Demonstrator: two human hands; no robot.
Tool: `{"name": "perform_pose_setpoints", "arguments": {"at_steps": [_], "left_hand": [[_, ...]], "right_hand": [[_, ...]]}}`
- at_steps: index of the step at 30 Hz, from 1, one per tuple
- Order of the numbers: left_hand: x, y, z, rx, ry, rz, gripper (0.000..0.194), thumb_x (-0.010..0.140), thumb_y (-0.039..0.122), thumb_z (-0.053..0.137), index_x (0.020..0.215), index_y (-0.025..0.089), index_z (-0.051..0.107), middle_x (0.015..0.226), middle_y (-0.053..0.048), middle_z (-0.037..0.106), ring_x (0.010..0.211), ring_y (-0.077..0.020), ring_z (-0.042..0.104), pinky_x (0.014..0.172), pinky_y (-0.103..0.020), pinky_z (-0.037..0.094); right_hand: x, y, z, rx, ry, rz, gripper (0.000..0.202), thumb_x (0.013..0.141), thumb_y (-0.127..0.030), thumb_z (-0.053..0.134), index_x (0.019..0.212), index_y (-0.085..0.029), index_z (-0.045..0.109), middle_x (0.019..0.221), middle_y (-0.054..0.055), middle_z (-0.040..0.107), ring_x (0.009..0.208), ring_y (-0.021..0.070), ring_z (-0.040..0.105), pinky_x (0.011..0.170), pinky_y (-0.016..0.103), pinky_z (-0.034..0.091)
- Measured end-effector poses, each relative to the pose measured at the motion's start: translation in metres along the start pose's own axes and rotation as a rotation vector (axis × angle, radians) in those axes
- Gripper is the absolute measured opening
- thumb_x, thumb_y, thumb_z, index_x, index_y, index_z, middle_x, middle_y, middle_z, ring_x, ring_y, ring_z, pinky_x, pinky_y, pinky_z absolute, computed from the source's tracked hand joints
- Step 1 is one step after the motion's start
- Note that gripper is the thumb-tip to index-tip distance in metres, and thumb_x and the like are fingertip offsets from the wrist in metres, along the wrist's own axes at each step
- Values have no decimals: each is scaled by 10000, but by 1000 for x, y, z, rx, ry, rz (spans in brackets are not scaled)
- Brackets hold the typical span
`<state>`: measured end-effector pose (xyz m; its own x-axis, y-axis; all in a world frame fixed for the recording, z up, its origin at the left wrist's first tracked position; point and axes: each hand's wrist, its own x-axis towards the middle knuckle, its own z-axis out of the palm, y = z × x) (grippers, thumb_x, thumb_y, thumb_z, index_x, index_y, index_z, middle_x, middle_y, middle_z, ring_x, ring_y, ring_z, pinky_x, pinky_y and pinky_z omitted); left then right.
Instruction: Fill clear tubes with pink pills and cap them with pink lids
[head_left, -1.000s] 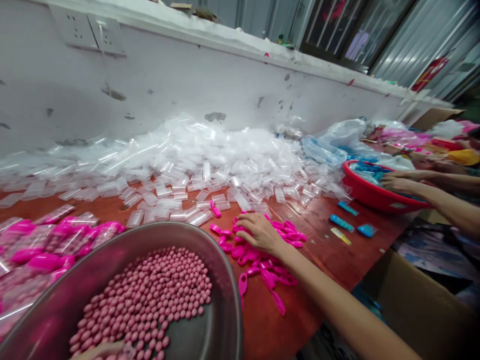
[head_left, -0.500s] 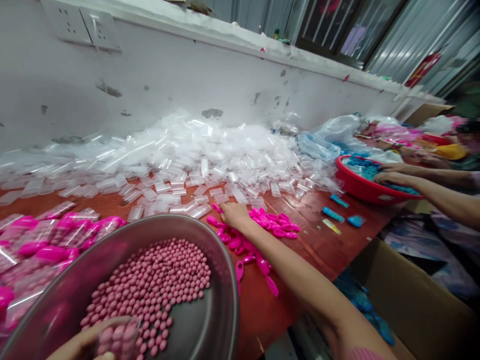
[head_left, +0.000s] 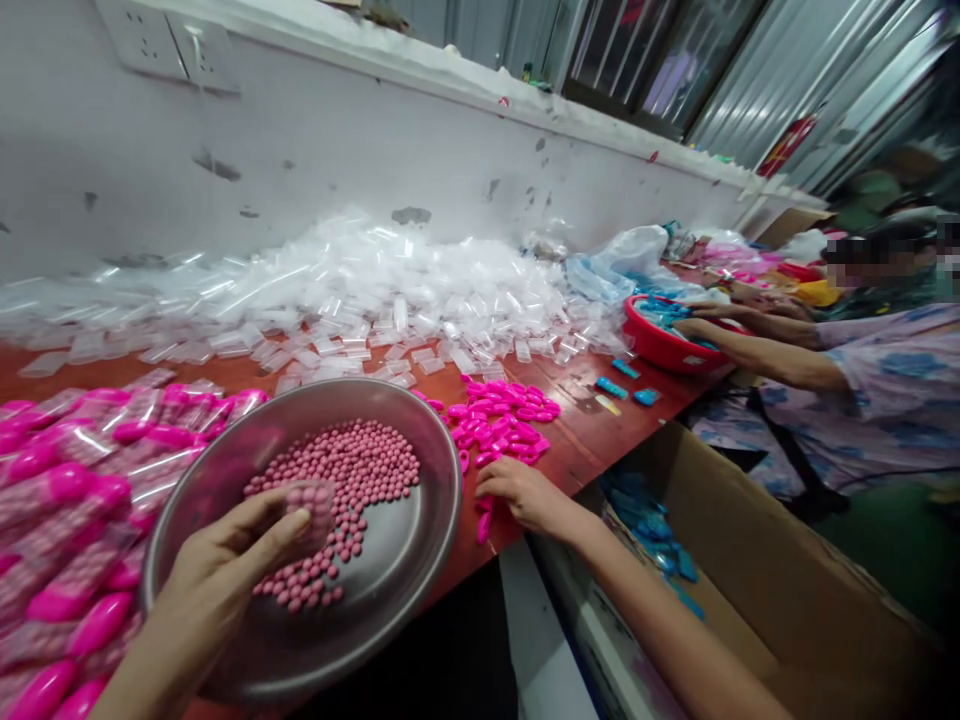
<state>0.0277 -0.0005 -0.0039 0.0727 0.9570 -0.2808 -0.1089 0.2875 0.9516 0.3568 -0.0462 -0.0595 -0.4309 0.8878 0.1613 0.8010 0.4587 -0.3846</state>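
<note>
Pink-capped tubes lay left of your left hand, which pinched a clear sleeve of pink beads.
That sleeve hung over the metal bowl; rightward, your right hand's fingers touched a pink cap, whether gripping it I cannot tell.

Pink beads; magenta pieces; grey bowl; red basin; red-brown table; pale, blue-flowered sleeve.

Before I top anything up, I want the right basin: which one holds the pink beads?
The grey metal basin under the person's left hand. Its pink beads set it apart; the red basin, farther right, holds blue pieces.
</note>
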Motion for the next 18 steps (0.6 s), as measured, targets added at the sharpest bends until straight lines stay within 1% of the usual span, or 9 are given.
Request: {"name": "perform_pose_setpoints", "arguments": {"at_steps": [2, 3, 4, 6, 8, 10, 13, 16, 18], "left_hand": [[1, -3, -3, -16, -109, 9, 404, 577, 299, 757, 945, 189, 634, 881, -39, 692, 789, -226, 654, 691, -314, 570], [0, -4, -4, -24, -154, 26, 377, 596, 296, 746, 940, 191, 632, 882, -30, 690, 795, -212, 651, 707, -306, 565], [0, -4, -5, -28, -179, 50, 355, 607, 292, 739, 929, 186, 633, 874, -25, 688, 793, -203, 649, 713, -301, 562], [-2, -2, -5, -29, -223, 94, 332, 623, 294, 729, 919, 174, 637, 861, -26, 685, 783, -188, 644, 713, -290, 558], [-5, 1, -4, -27, -253, 128, 338, 634, 306, 719, 931, 165, 636, 857, -35, 682, 774, -181, 642, 707, -286, 554], [-7, 4, -2, -39, -269, 150, 345, 632, 320, 718, 928, 162, 639, 862, -41, 682, 762, -178, 642, 707, -293, 550], [-9, 7, -2, -67, -300, 180, 347, 632, 334, 715, 922, 159, 641, 906, -55, 679, 760, -176, 641, 717, -299, 542], [-11, 9, -3, -41, -348, 215, 324, 659, 341, 689, 919, 153, 646, 940, -63, 666, 768, -166, 630, 715, -273, 529], [-13, 11, -4, -10, -385, 238, 296, 675, 342, 671, 900, 151, 652, 891, -54, 667, 749, -159, 620, 698, -263, 518]], "right_hand": [[-4, -7, 15, 56, 48, -30, 315, 762, -46, 415, 880, -189, 669, 982, 69, 636, 930, 168, 545, 815, 313, 416], [-6, -11, 19, 79, 108, 3, 311, 777, -70, 408, 909, -189, 663, 1021, 73, 628, 964, 171, 540, 835, 321, 413], [-7, -14, 22, 89, 185, 89, 316, 795, -96, 393, 955, -193, 648, 1058, 71, 618, 995, 167, 534, 853, 320, 409], [-13, -23, 22, 71, 329, 358, 336, 835, -146, 347, 1053, -195, 598, 1093, 62, 607, 1015, 151, 537, 867, 302, 408], [-18, -34, 19, 19, 387, 592, 328, 865, -222, 328, 1078, -185, 574, 1056, 64, 625, 962, 150, 569, 833, 284, 422], [-19, -46, 18, -29, 369, 698, 323, 864, -321, 361, 1016, -167, 601, 959, 81, 654, 874, 177, 599, 772, 288, 435], [-12, -59, 25, -81, 304, 746, 313, 791, -411, 485, 895, -157, 636, 835, 100, 666, 777, 218, 614, 693, 301, 431], [-3, -64, 30, -106, 272, 757, 236, 752, -373, 542, 761, -157, 638, 767, 101, 662, 733, 222, 616, 664, 297, 426], [0, -67, 24, -112, 279, 740, 216, 768, -345, 522, 768, -157, 629, 774, 96, 662, 736, 211, 615, 671, 297, 432]]}}
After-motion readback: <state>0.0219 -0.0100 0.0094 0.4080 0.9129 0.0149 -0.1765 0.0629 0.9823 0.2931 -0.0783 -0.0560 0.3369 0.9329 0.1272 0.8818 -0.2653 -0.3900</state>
